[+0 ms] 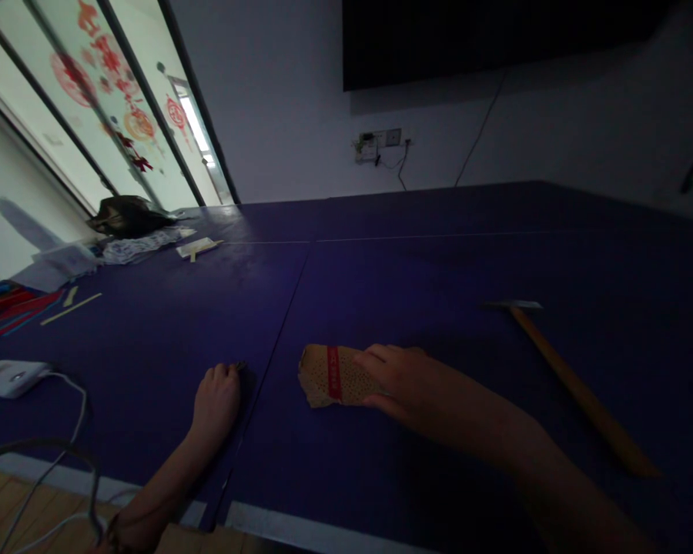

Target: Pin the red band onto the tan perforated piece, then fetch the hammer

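My right hand (pixel 401 385) lies over the right end of a brown packet (pixel 317 373) with dark dots and a red printed band. Its thumb is at the near edge and its fingers on top; the packet rests flat on the purple table (pixel 266 292). My left hand (pixel 216 400) is curled on the table to the left of the seam, fingers closed. A small dark thing (pixel 241 366) shows at its fingertips, too small to name. To the right of my right arm lies a hammer (pixel 571 377) with a wooden handle.
A white power bank or adapter (pixel 12 378) with a cable (pixel 82 415) is at the left edge. Red and blue strips (pixel 26 308), a dark bag (pixel 128 215) and plastic packaging (pixel 142 246) lie at far left. Wall sockets (pixel 381 140) are behind the table.
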A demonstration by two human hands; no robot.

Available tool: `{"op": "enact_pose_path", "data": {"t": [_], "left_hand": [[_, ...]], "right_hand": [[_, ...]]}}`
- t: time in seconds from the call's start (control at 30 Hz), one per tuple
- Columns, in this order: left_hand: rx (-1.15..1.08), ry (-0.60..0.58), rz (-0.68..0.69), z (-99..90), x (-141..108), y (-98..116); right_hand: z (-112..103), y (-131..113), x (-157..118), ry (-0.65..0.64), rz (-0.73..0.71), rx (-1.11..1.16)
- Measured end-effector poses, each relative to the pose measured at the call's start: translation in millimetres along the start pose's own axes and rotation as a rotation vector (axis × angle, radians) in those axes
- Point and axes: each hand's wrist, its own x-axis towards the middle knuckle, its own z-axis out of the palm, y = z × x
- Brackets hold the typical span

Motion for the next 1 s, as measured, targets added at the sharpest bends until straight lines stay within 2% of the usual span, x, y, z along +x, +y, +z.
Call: {"op": "enact_pose_path", "data": {"t": [0.43, 0.7, 1.0], "left_hand": [[0.123, 0.038, 0.019, -1.0, -8, 5], [0.103, 0.043, 0.010, -3.4, -10, 5], [0.083, 0.083, 0.005, -2.1, -11, 6]], "right_hand": [[4, 7, -1, 0.037, 0.024, 0.048], [6, 20, -6, 0.088, 0.015, 0.048], [1, 30, -12, 0.087, 0.048, -0.028]]}}
